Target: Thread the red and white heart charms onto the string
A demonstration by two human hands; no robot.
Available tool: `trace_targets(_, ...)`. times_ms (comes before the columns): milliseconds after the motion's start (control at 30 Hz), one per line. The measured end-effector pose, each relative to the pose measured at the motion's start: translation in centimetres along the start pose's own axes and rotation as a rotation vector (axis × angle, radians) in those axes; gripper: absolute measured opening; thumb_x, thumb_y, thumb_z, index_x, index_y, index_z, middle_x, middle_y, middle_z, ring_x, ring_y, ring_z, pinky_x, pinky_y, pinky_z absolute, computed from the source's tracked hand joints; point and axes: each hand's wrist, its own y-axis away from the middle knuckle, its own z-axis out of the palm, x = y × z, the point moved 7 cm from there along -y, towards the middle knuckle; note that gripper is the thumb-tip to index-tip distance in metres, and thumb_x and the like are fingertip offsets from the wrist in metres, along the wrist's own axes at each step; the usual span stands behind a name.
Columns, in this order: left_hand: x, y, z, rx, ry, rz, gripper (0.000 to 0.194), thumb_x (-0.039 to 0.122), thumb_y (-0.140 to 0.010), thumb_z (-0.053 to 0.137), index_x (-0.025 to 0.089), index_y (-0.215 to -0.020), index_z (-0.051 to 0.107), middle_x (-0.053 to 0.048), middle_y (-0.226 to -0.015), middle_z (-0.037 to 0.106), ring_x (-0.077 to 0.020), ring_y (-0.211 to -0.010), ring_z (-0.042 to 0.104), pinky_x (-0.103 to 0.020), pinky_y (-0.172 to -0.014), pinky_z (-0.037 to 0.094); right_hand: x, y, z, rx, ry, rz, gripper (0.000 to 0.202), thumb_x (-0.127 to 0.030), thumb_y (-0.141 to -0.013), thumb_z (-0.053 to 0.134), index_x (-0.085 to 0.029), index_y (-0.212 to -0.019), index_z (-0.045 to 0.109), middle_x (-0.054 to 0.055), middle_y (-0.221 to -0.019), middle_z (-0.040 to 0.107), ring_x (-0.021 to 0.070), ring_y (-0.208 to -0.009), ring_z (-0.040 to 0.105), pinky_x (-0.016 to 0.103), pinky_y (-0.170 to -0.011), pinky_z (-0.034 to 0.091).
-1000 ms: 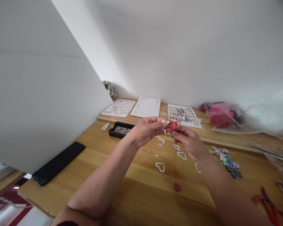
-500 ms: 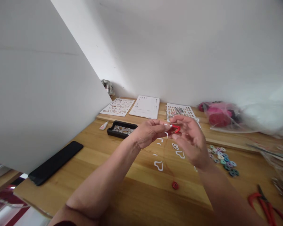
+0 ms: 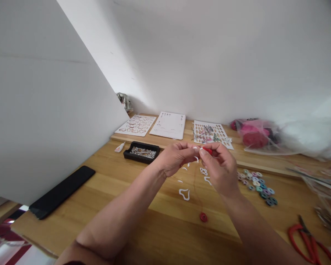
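Above the table my left hand (image 3: 178, 158) pinches a small white cut-out frame, partly wrapped in red thread (image 3: 208, 150). My right hand (image 3: 223, 171) is closed on the red-wrapped part, thumb and forefinger right beside the left fingertips. Most of the frame is hidden by the fingers. A thin thread runs down from the hands to a small red bobbin (image 3: 203, 217) lying on the wood. Under the hands lie loose white cut-out outlines (image 3: 184, 194) and small slivers.
Behind lie a black tray (image 3: 129, 156) of beads, a glue tube (image 3: 119, 147) and printed sheets (image 3: 168, 126). To the right are coloured thread bobbins (image 3: 260, 186), red-handled cutters (image 3: 309, 239) and a bag of pink material (image 3: 255, 136). A long black object (image 3: 62, 191) lies left, beside a grey panel.
My right hand has moved in from spread fingers and closed on the red-wrapped part. The left hand keeps its pinch almost in place. The view has shifted slightly.
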Motion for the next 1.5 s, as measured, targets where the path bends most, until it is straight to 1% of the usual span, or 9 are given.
trace_targets(100, -0.1, 0.0, -0.3, 0.031, -0.045, -0.001, 0.021, 0.029, -0.070, 0.085, 0.013, -0.075, 0.072, -0.002, -0.078, 0.070, -0.0103, -0.076, 0.064, -0.029, -0.085, 0.049, 0.4, 0.0, -0.1, 0.035, -0.056, -0.011, 0.011, -0.031, -0.085, 0.071, -0.023, -0.087, 0.064, 0.000, -0.074, 0.060, 0.0122, -0.058, 0.047, 0.029, -0.053, 0.036)
trace_targets(167, -0.1, 0.0, -0.6, 0.079, -0.125, -0.005, 0.022, 0.030, -0.070, 0.084, 0.014, -0.076, 0.072, -0.001, -0.079, 0.068, -0.0093, -0.073, 0.061, -0.027, -0.076, 0.048, 0.7, -0.1, -0.2, 0.048, -0.084, -0.028, 0.009, -0.029, -0.085, 0.071, -0.023, -0.085, 0.065, 0.000, -0.072, 0.060, 0.0114, -0.056, 0.045, 0.029, -0.052, 0.034)
trace_targets(267, 0.2, 0.2, -1.0, 0.150, -0.274, 0.015, 0.023, 0.033, -0.072, 0.082, 0.015, -0.077, 0.070, 0.003, -0.068, 0.060, -0.0060, -0.058, 0.050, -0.022, -0.055, 0.037, 1.3, -0.3, -0.5, 0.080, -0.087, -0.034, 0.010, -0.028, -0.084, 0.072, -0.021, -0.080, 0.067, -0.002, -0.066, 0.057, 0.0099, -0.053, 0.042, 0.027, -0.049, 0.030)
trace_targets(333, 0.4, 0.2, -1.0, 0.169, -0.331, 0.044, 0.023, 0.036, -0.074, 0.079, 0.015, -0.077, 0.068, 0.005, -0.062, 0.055, -0.0048, -0.052, 0.042, -0.022, -0.051, 0.030, 1.8, -0.5, -0.8, 0.104, -0.087, -0.037, 0.011, -0.028, -0.083, 0.074, -0.020, -0.078, 0.067, -0.003, -0.061, 0.055, 0.0091, -0.051, 0.040, 0.026, -0.048, 0.028)
trace_targets(567, 0.0, 0.3, -0.6, 0.229, -0.352, 0.078, 0.021, 0.034, -0.075, 0.076, 0.015, -0.074, 0.066, 0.004, -0.063, 0.054, -0.0049, -0.053, 0.039, -0.024, -0.053, 0.028, 2.3, -0.9, -1.3, 0.158, -0.092, -0.044, 0.013, -0.026, -0.079, 0.076, -0.019, -0.074, 0.067, -0.002, -0.062, 0.059, 0.0082, -0.052, 0.043, 0.025, -0.049, 0.031)
trace_targets(767, 0.0, 0.4, -0.3, 0.273, -0.332, 0.099, 0.018, 0.029, -0.073, 0.077, 0.014, -0.074, 0.067, 0.003, -0.067, 0.058, -0.0052, -0.057, 0.043, -0.024, -0.057, 0.032, 2.4, -1.0, -1.5, 0.184, -0.061, -0.029, 0.014, -0.026, -0.079, 0.077, -0.019, -0.072, 0.067, -0.002, -0.061, 0.060, 0.0085, -0.052, 0.045, 0.025, -0.048, 0.033)
trace_targets(967, -0.1, 0.5, -0.1, 0.295, -0.312, 0.110, 0.018, 0.027, -0.073, 0.078, 0.013, -0.075, 0.068, 0.002, -0.065, 0.059, -0.0049, -0.054, 0.044, -0.024, -0.057, 0.035, 2.8, -1.2, -1.8, 0.214, -0.068, -0.028, 0.015, -0.026, -0.078, 0.078, -0.019, -0.072, 0.067, -0.003, -0.057, 0.058, 0.0079, -0.047, 0.042, 0.024, -0.045, 0.031)
trace_targets(1233, -0.1, 0.4, -0.2, 0.258, -0.304, 0.117, 0.022, 0.032, -0.072, 0.080, 0.013, -0.076, 0.069, 0.001, -0.066, 0.060, -0.0056, -0.057, 0.045, -0.023, -0.056, 0.034, 2.3, -1.3, -1.1, 0.170, -0.189, 0.081, 0.015, -0.023, -0.072, 0.078, -0.019, -0.066, 0.066, -0.005, -0.046, 0.050, 0.0068, -0.042, 0.038, 0.024, -0.042, 0.025)
trace_targets(1500, 0.1, 0.4, -0.4, 0.257, -0.338, 0.106, 0.023, 0.034, -0.072, 0.078, 0.013, -0.073, 0.068, 0.002, -0.066, 0.057, -0.0054, -0.056, 0.041, -0.025, -0.054, 0.029, 2.1, -1.1, -0.3, 0.113, -0.373, 0.218, 0.015, -0.023, -0.065, 0.081, -0.017, -0.061, 0.067, -0.004, -0.050, 0.054, 0.0046, -0.041, 0.037, 0.023, -0.043, 0.025)
